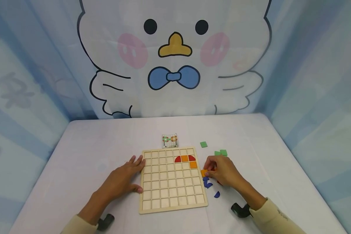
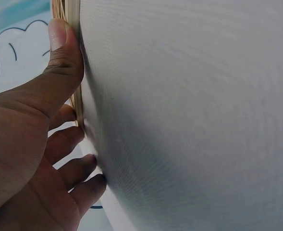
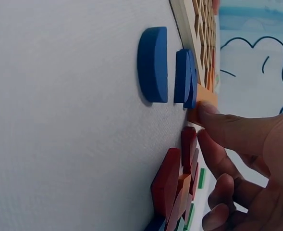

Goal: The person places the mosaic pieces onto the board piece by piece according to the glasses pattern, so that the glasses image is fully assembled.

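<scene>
R hand (image 1: 225,171) is pinching an orange sq. tile (image 1: 204,173) btwn thumb and fingers, the gap closed down to the tile, which is sitting just beside the R edge of the wooden grid board (image 1: 163,185). L hand (image 1: 123,177) is resting at the board's L edge, thumb and index touching the rim, fingers spread w/ a slight bend, not gripping. On the board, toward the far R corner, the 2nd row is holding two curved red pcs (image 1: 177,159) w/ an orange sq. (image 1: 184,158) btwn them; another orange sq. (image 1: 193,164) is lying one row nearer, in the R-most col. A pattern card (image 1: 170,140) w/ a bow-tie design is lying just past the far edge. Three green sq. tiles (image 1: 203,144) are lying beyond the R hand, two close together, one apart. Small blue pcs (image 1: 209,185) are clustering near the held tile; a blue half-round pc (image 1: 217,194) is lying nearer the person. More red pcs (image 3: 166,183) are lying under/near the R hand, partly hidden in head view.
</scene>
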Available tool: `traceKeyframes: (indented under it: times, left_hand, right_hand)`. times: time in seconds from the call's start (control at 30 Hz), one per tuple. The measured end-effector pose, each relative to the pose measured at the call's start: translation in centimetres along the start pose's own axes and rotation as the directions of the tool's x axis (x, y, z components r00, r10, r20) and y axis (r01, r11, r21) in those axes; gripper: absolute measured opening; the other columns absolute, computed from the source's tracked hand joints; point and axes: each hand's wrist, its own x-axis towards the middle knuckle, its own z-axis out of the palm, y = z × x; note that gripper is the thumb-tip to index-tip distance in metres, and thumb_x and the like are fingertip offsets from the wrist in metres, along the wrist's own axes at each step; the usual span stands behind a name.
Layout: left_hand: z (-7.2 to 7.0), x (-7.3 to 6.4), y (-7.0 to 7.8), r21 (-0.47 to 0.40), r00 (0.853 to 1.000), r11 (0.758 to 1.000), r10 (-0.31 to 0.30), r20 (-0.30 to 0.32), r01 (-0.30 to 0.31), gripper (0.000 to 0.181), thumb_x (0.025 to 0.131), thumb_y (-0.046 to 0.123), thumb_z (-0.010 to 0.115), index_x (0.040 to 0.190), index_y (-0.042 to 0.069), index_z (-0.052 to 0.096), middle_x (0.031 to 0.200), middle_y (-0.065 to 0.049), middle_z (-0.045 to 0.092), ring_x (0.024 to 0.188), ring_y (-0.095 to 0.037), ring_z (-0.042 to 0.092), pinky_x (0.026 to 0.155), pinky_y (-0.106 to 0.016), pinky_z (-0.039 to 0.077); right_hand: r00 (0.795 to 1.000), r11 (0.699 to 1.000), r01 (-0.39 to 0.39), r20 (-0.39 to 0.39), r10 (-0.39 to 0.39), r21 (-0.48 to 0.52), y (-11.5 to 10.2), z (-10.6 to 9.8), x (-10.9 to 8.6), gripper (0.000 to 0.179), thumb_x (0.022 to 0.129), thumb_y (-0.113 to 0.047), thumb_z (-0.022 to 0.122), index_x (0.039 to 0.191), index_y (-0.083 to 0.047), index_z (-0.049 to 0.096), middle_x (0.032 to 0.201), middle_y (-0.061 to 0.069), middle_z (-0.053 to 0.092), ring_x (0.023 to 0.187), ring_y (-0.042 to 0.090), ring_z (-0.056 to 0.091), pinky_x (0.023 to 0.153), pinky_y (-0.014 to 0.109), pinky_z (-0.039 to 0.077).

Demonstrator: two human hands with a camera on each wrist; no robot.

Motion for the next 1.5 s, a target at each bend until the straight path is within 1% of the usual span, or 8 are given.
traceKeyframes:
  times: [0.2,0.47,0.7,0.8,1.03,1.13,1.27,1.5]
  left_hand:
    - [0.0,-0.1,0.0,-0.010,1.000,1.000,0.006,0.001,-0.006,0.110,0.073,0.045,0.092,0.164,0.011,0.041,0.172,-0.011,0.034,0.160,-0.041,0.033,0.118,-0.064,0.044]
    - [-0.1,-0.2,-0.1,-0.009,1.000,1.000,0.016,-0.006,-0.016,0.109,0.073,0.046,0.091,0.163,0.010,0.042,0.172,-0.012,0.034,0.159,-0.042,0.034,0.118,-0.065,0.044]
    - [0.0,-0.2,-0.1,-0.003,1.000,1.000,0.007,0.002,-0.007,0.110,0.072,0.046,0.092,0.164,0.010,0.042,0.172,-0.011,0.035,0.160,-0.041,0.033,0.118,-0.065,0.044]
    - [0.0,-0.2,-0.1,-0.003,1.000,1.000,0.007,0.001,-0.007,0.110,0.072,0.046,0.092,0.164,0.011,0.041,0.172,-0.011,0.034,0.160,-0.041,0.033,0.118,-0.065,0.044]
    - [-0.1,-0.1,-0.1,-0.005,1.000,1.000,0.008,0.006,-0.007,0.111,0.072,0.046,0.092,0.164,0.010,0.041,0.172,-0.011,0.034,0.160,-0.042,0.033,0.118,-0.064,0.044]
    - [-0.1,-0.1,-0.1,-0.003,1.000,1.000,0.009,0.009,-0.009,0.111,0.072,0.046,0.091,0.164,0.010,0.041,0.173,-0.012,0.033,0.160,-0.042,0.032,0.119,-0.064,0.043]
    - [0.0,0.0,-0.1,-0.002,1.000,1.000,0.007,0.011,-0.007,0.110,0.072,0.046,0.091,0.164,0.010,0.041,0.173,-0.012,0.033,0.160,-0.041,0.032,0.119,-0.064,0.043]
    - [0.1,0.1,-0.1,-0.006,1.000,1.000,0.000,0.007,0.000,0.110,0.072,0.045,0.091,0.164,0.010,0.041,0.172,-0.011,0.032,0.161,-0.041,0.031,0.119,-0.065,0.042]
  right_hand:
    - [1.000,1.000,0.005,0.000,-0.005,0.025,-0.2,-0.4,-0.2,0.019,0.087,-0.008,0.088,0.084,-0.019,0.072,0.075,-0.004,0.063,0.069,0.013,0.057,0.058,0.023,0.049]
    - [0.998,0.996,0.016,-0.058,-0.011,0.085,-1.7,-0.5,0.5,0.017,0.089,-0.010,0.086,0.086,-0.021,0.073,0.080,-0.003,0.065,0.068,0.016,0.058,0.057,0.024,0.049]
    - [0.995,0.992,0.082,-0.072,-0.075,0.093,-3.4,1.0,1.6,0.020,0.087,-0.016,0.089,0.083,-0.025,0.072,0.081,-0.009,0.069,0.074,0.016,0.051,0.064,0.026,0.040]
    - [0.994,0.988,0.097,-0.068,-0.090,0.117,-4.1,1.8,2.2,0.020,0.086,-0.016,0.090,0.082,-0.026,0.072,0.080,-0.009,0.067,0.070,0.016,0.050,0.060,0.025,0.038]
    - [0.990,0.978,0.137,-0.037,-0.133,0.160,-5.3,3.6,3.6,0.020,0.085,-0.012,0.090,0.080,-0.022,0.073,0.077,-0.008,0.068,0.076,0.011,0.060,0.071,0.025,0.049]
    - [0.988,0.977,0.154,-0.040,-0.149,0.150,-5.5,4.2,4.0,0.020,0.086,-0.010,0.089,0.081,-0.020,0.073,0.076,-0.008,0.066,0.073,0.009,0.059,0.068,0.023,0.049]
    - [0.987,0.983,0.156,-0.043,-0.152,0.099,-5.9,4.5,4.3,0.019,0.086,-0.012,0.089,0.081,-0.021,0.073,0.074,-0.009,0.065,0.070,0.009,0.059,0.067,0.024,0.048]
    - [0.986,0.986,0.166,-0.029,-0.166,0.002,-6.1,4.6,4.3,0.015,0.088,-0.016,0.089,0.082,-0.021,0.075,0.077,-0.010,0.068,0.082,0.011,0.058,0.078,0.031,0.048]
